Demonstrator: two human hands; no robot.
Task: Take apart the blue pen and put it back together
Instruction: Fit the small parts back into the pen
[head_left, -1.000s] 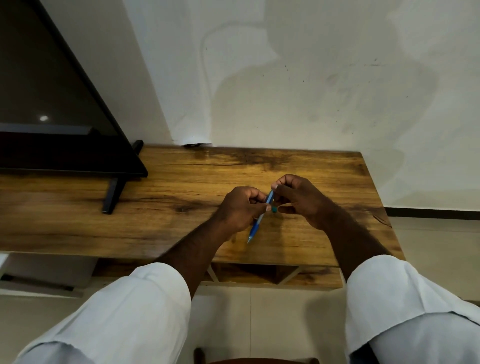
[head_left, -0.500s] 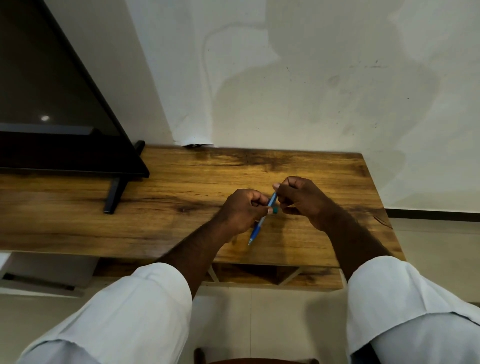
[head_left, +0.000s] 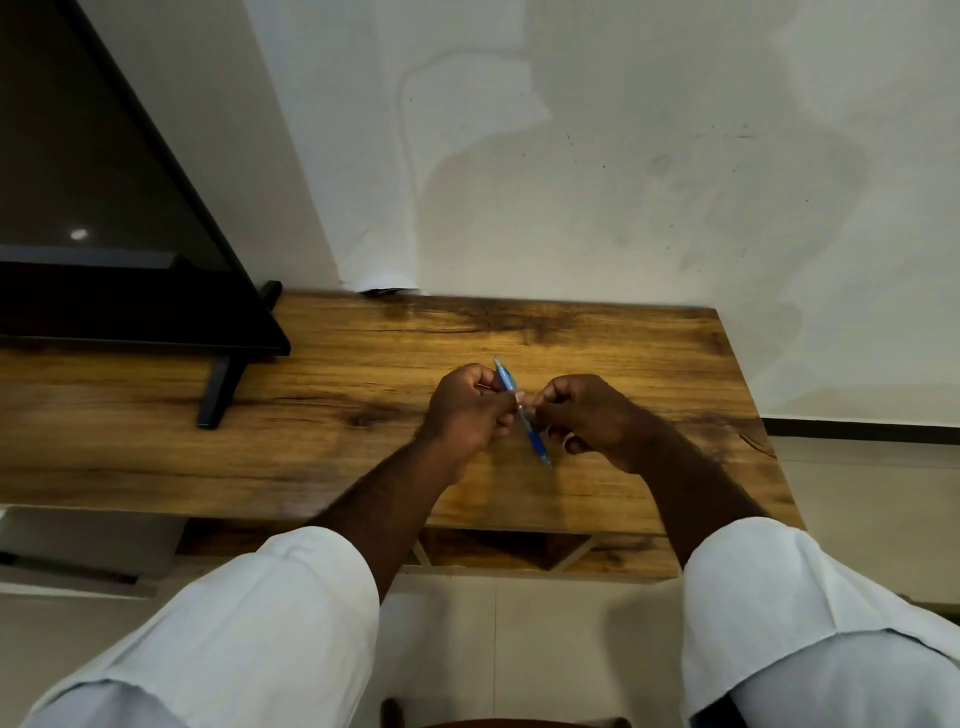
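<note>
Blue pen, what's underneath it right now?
The wooden tabletop lies under the blue pen, gripped by the left hand and right hand. Their fingers hide its middle.

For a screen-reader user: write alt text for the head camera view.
Two hands hold a blue pen over a wooden table: the left hand grips its far half, the right hand pinches near its middle. A dark screen stands on the table at left, before a white wall.

Soft, rather dim light fills the room. Broad, faint shadows spread over the wall (head_left: 623, 182). A small glint (head_left: 79, 234) shows on the dark screen (head_left: 104, 145), and the table (head_left: 623, 338) has a mild sheen. Straight edges bow outward near the corners. The pen (head_left: 521, 410) looks slightly smeared.
</note>
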